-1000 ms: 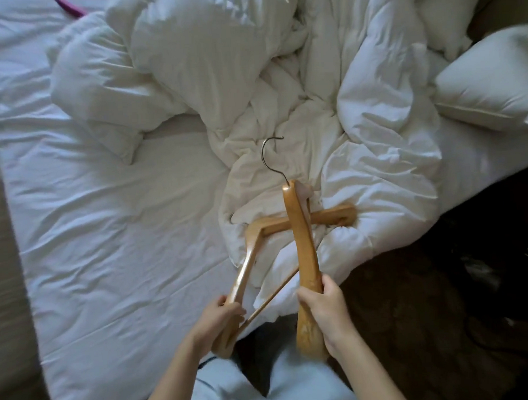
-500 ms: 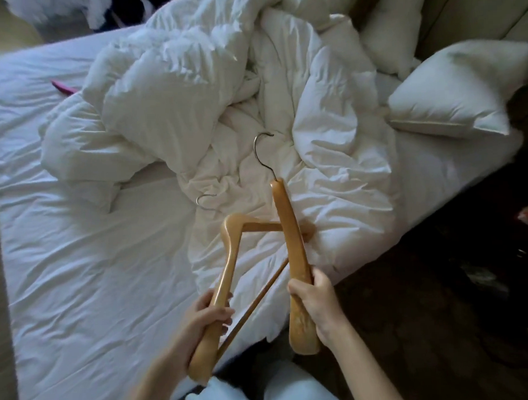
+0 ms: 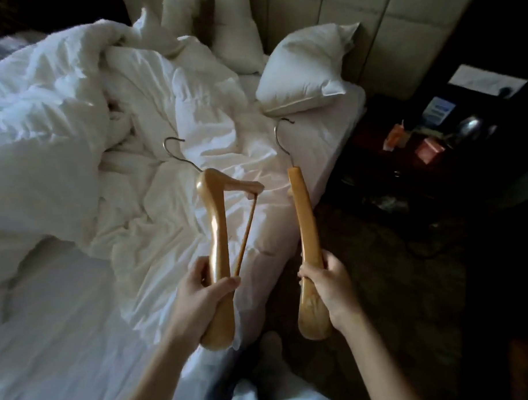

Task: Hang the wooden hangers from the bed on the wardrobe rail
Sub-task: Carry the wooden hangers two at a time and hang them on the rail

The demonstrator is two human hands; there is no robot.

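Note:
I hold two wooden hangers above the bed's edge. My left hand (image 3: 204, 294) grips one arm of the left hanger (image 3: 216, 228), whose crossbar and other arm point right and whose metal hook points up-left. My right hand (image 3: 327, 284) is closed around the right hanger (image 3: 305, 228), seen edge-on, its hook pointing toward the pillow. The two hangers are apart and do not touch. The wardrobe rail is not in view.
A rumpled white duvet (image 3: 59, 117) covers the bed (image 3: 52, 342) on the left. Pillows (image 3: 303, 72) lean at the padded headboard (image 3: 370, 25). A dark nightstand (image 3: 451, 127) with small items stands to the right. Dark floor (image 3: 394, 270) lies beside the bed.
The two hangers were crossed over the duvet; now they are lifted and pulled apart, one in each hand. The view has swung right toward the headboard and nightstand.

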